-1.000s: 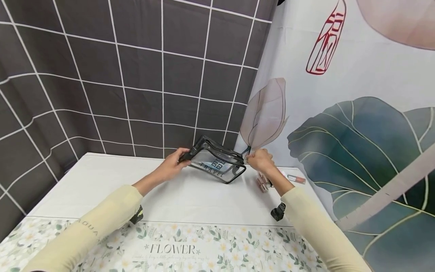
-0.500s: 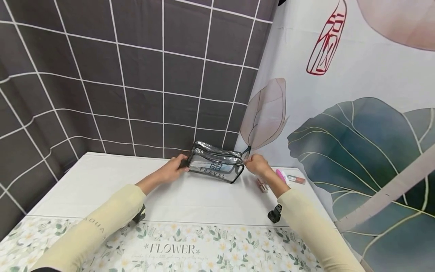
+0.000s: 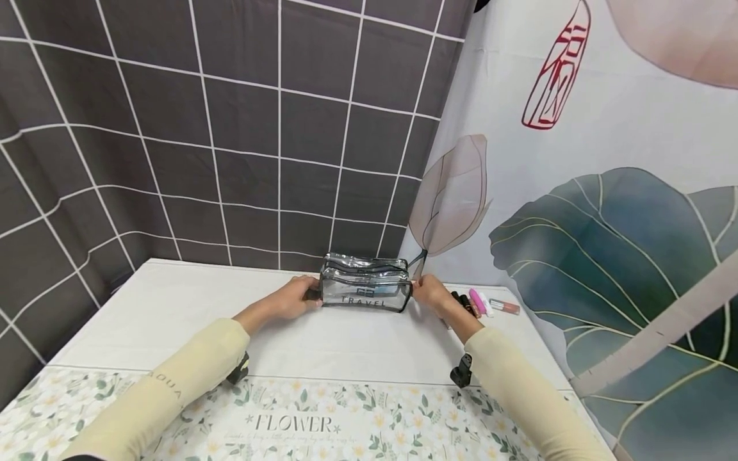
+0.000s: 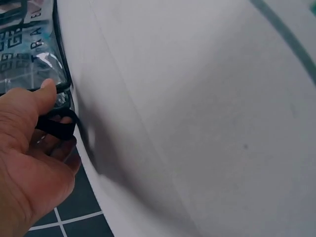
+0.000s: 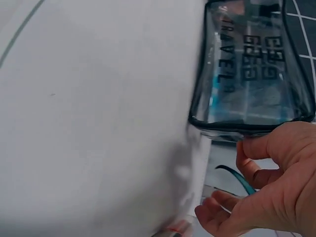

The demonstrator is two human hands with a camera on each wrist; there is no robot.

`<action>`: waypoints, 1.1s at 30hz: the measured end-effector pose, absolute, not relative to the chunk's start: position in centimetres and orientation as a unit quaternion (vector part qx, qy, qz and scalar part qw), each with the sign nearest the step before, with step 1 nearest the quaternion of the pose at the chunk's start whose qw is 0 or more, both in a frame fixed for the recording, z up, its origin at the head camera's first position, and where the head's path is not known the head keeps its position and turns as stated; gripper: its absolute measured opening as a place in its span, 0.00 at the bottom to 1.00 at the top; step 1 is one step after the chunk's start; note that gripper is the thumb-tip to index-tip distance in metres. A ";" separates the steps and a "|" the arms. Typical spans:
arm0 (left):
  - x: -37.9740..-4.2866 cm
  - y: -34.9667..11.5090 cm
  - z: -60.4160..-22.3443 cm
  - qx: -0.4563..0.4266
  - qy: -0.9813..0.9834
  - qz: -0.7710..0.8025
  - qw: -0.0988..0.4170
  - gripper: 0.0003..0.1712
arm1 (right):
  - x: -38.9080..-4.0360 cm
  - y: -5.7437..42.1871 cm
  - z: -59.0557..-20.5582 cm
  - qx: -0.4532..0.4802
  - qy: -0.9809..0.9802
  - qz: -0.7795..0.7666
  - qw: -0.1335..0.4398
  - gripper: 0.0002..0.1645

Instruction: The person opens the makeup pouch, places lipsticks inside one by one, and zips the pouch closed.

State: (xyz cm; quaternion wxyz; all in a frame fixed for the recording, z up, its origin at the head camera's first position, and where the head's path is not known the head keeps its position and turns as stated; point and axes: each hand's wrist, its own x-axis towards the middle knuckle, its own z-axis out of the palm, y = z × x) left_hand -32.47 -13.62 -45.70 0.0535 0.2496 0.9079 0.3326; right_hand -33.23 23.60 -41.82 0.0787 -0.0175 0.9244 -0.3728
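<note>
A clear toiletry bag (image 3: 366,296) with black piping and the word TRAVEL on its front stands upright near the back of the white table (image 3: 357,346). At its left end my left hand (image 3: 295,298) holds it. In the left wrist view the fingers curl round a black strap (image 4: 58,126) and the thumb lies at the bag's corner. My right hand (image 3: 429,292) is at the opposite end. There, in the right wrist view, thumb and index finger pinch at the bag's end edge, while the other fingers are loosely bent.
Right of the bag lie several cosmetics: black-capped tubes (image 3: 464,303), a bright pink item (image 3: 476,299) and a lip gloss (image 3: 505,307). A dark grid-patterned curtain (image 3: 230,160) hangs behind the table. A floral mat (image 3: 294,442) covers the near side.
The bag was tilted with its left end raised; both hands have lowered and levelled it. The right hand has come down slightly, and more of the cosmetics shows beside the right forearm.
</note>
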 end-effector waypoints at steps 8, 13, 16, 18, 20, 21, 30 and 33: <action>-32.0 -13.2 -44.8 0.237 0.916 0.317 0.074 0.34 | -32.5 23.1 -41.6 -0.002 0.928 -0.362 0.089 0.16; -32.4 -13.5 -44.5 0.244 0.911 0.320 0.087 0.38 | -32.6 23.2 -41.7 -0.008 0.921 -0.377 0.094 0.18; -32.7 -13.7 -44.2 0.248 0.910 0.322 0.084 0.43 | -32.5 23.1 -41.6 -0.008 0.921 -0.378 0.090 0.20; -32.8 -13.8 -43.8 0.238 0.910 0.328 0.089 0.49 | -32.5 23.1 -41.5 -0.011 0.922 -0.377 0.087 0.19; -32.7 -13.8 -43.2 0.221 0.911 0.334 0.100 0.56 | -32.5 23.1 -41.4 -0.015 0.924 -0.372 0.084 0.19; -32.7 -13.8 -42.9 0.210 0.911 0.338 0.106 0.61 | -32.5 23.1 -41.4 -0.017 0.924 -0.373 0.084 0.19; -33.3 -13.8 -40.7 0.192 0.898 0.391 0.068 0.63 | -32.5 23.4 -41.3 -0.021 0.926 -0.367 0.091 0.22; -33.4 -13.4 -40.0 0.200 0.891 0.406 0.028 0.55 | -32.4 23.5 -41.2 -0.024 0.927 -0.364 0.090 0.22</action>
